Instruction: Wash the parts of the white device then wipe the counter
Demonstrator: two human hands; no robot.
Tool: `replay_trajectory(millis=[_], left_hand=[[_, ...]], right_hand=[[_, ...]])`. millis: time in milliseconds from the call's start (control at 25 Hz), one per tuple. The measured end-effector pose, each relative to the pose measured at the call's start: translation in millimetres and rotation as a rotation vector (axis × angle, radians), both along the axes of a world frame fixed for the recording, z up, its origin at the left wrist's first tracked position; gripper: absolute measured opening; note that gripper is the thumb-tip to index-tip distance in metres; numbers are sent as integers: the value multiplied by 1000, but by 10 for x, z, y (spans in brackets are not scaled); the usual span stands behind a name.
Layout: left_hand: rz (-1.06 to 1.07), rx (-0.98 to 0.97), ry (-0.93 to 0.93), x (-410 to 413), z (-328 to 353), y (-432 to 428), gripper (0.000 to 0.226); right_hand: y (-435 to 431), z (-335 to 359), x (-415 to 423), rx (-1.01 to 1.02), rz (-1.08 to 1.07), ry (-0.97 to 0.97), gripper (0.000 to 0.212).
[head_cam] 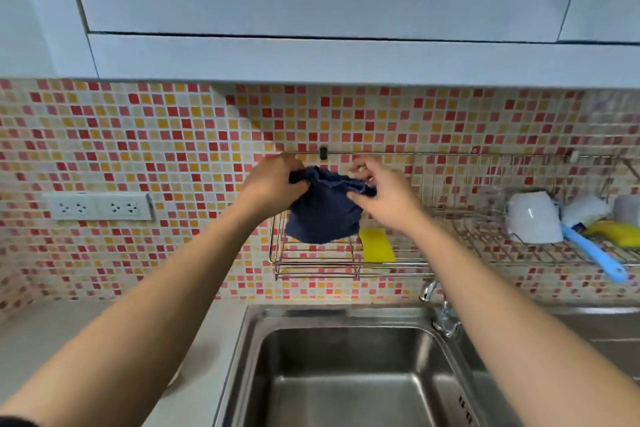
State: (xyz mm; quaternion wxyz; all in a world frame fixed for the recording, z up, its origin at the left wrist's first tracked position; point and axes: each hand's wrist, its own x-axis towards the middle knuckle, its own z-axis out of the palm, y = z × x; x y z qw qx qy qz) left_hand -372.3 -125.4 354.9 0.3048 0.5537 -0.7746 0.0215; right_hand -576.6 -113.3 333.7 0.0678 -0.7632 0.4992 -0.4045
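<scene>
- Both hands are raised to the wire rack (349,263) on the tiled wall, above the sink (346,374).
- Left hand (273,184): fingers curled tight round the left end of the dark blue cloth (322,215).
- Right hand (384,194): thumb and fingers pinch the cloth's right end, the remaining fingers loosely bent.
- Bunched top edge runs left to right between the hands; the rest hangs down over the rack's left end (just beside a yellow sponge (375,246)).
- White cup (533,218) and blue brush (595,256) lie toward the rack's right end.

cloth (322,218) before wire rack (485,218); sponge (375,246) on rack, sink (346,392) below
</scene>
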Motion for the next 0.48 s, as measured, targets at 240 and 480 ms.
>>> replay_trajectory(millis=[240, 480], left_hand=[[32, 244, -132, -27, -528, -609, 22], [151, 230, -376, -235, -987, -970, 35]], right_hand=[[-689, -422, -18, 142, 18, 125, 39], [-1016, -799, 87, 249, -125, 368, 51]])
